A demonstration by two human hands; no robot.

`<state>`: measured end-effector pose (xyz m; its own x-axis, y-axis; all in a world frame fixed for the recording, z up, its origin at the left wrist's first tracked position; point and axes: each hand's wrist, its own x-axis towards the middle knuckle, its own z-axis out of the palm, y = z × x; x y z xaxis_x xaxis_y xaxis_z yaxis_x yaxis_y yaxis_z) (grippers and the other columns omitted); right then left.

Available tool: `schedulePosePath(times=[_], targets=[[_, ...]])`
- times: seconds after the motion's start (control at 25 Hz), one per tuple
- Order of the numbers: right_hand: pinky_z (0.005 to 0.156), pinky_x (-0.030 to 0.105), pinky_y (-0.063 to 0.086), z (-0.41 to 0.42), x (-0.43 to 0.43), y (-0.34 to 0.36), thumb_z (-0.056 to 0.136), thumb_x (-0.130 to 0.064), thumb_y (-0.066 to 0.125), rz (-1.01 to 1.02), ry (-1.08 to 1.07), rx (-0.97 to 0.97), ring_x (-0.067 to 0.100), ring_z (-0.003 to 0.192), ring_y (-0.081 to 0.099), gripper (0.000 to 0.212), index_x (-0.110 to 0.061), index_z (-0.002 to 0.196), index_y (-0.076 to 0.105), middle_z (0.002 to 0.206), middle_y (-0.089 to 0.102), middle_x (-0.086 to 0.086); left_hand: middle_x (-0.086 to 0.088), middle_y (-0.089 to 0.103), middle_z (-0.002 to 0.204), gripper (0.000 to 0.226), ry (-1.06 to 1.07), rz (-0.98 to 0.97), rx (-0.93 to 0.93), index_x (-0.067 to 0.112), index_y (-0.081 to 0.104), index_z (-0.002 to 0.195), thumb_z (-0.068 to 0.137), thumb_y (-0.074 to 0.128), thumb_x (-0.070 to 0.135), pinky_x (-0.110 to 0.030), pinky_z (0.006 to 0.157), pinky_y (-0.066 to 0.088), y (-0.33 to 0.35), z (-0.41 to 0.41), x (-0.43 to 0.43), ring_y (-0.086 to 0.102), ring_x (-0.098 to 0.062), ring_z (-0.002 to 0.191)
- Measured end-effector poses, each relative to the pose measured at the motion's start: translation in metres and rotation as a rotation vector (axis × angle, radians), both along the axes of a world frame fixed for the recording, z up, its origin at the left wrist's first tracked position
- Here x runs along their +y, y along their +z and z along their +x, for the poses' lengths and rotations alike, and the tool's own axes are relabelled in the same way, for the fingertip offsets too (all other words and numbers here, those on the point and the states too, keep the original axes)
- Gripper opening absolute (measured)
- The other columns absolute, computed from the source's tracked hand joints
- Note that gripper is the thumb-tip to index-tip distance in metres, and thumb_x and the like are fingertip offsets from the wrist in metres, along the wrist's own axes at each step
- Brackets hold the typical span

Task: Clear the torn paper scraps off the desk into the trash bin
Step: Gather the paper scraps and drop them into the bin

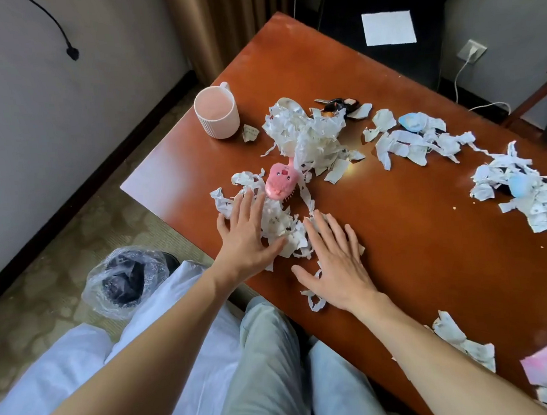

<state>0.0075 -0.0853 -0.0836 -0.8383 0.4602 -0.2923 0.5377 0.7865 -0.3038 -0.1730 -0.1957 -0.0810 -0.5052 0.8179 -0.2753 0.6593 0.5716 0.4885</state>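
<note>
Left hand (245, 239) and right hand (335, 261) flat, fingers spread, grasping nothing, bracketing near scraps (283, 229) on desk (414, 229): likely corralling pile toward edge. Trash bin (127, 277) on floor below corner, within sweep reach.

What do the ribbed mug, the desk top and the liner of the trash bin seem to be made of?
Ribbed mug: probably ceramic or plastic, matte; pale pink wall with fine ribs and no glare.
Desk top: reddish-brown wood or veneer under glossy lacquer; light reflects on it.
Trash bin liner: thin clear plastic film; crinkled and shiny, and the dark inside shows through.
</note>
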Motion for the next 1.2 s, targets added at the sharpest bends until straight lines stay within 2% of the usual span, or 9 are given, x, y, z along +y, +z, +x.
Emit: schedulePosePath(times=[0.28,0.48,0.64,0.8,0.96,1.08,1.2], targets=[[0.121,0.052,0.006,-0.021,0.003,-0.024,0.098,-0.048,0.031,0.108,0.027,0.135,0.018,0.152,-0.007,0.068,-0.018,0.157,0.014,0.166,0.003,0.002,-0.003,0.007,0.165,0.09,-0.056,0.095,0.123,0.027,0.009,0.157,0.087,0.043,0.071,-0.057,0.119,-0.005,-0.023,-0.006,-0.005,-0.006,-0.02,0.152],[0.121,0.049,0.014,-0.033,0.003,-0.042,0.1,-0.039,0.036,0.184,0.0,0.26,0.018,0.151,0.011,0.057,-0.012,0.151,0.033,0.162,0.024,0.005,-0.006,0.027,0.156,0.078,-0.085,0.216,0.245,0.024,0.032,0.151,0.089,0.042,0.07,-0.05,0.119,0.006,-0.039,-0.015,-0.009,0.017,-0.025,0.147],[0.121,0.045,0.014,-0.036,0.004,-0.051,0.1,-0.036,0.036,0.231,-0.018,0.345,0.017,0.149,0.018,0.053,-0.012,0.148,0.04,0.158,0.032,0.005,-0.007,0.036,0.148,0.071,-0.095,0.281,0.355,0.02,0.039,0.145,0.092,0.04,0.067,-0.055,0.116,0.015,-0.049,-0.013,-0.01,0.029,-0.028,0.141],[0.123,0.041,0.01,-0.036,0.001,-0.058,0.102,-0.038,0.034,0.281,-0.018,0.371,0.014,0.15,0.015,0.052,-0.015,0.148,0.04,0.158,0.031,0.002,-0.004,0.037,0.149,0.069,-0.084,0.287,0.47,0.023,0.033,0.149,0.095,0.034,0.067,-0.06,0.117,0.006,-0.06,-0.008,-0.012,0.025,-0.025,0.144],[0.122,0.042,0.011,-0.034,-0.002,-0.06,0.102,-0.04,0.033,0.35,-0.024,0.427,0.013,0.149,0.016,0.051,-0.017,0.148,0.041,0.159,0.031,-0.001,-0.005,0.032,0.153,0.07,-0.046,0.325,0.494,0.024,0.028,0.15,0.095,0.03,0.067,-0.059,0.117,-0.004,-0.068,-0.008,-0.013,0.017,-0.026,0.146],[0.12,0.043,0.015,-0.03,-0.006,-0.062,0.102,-0.04,0.029,0.399,-0.034,0.508,0.013,0.146,0.025,0.051,-0.017,0.144,0.047,0.155,0.039,-0.001,-0.005,0.026,0.157,0.071,-0.039,0.369,0.482,0.024,0.025,0.152,0.095,0.03,0.067,-0.06,0.117,-0.003,-0.071,-0.007,-0.014,0.012,-0.029,0.148],[0.117,0.04,0.023,-0.027,-0.009,-0.063,0.102,-0.032,0.03,0.447,-0.101,0.655,0.015,0.136,0.042,0.046,-0.015,0.132,0.059,0.141,0.056,0.0,-0.003,0.018,0.162,0.077,-0.04,0.421,0.456,0.022,0.022,0.153,0.093,0.032,0.069,-0.06,0.118,-0.002,-0.073,-0.009,-0.014,0.007,-0.029,0.15]])
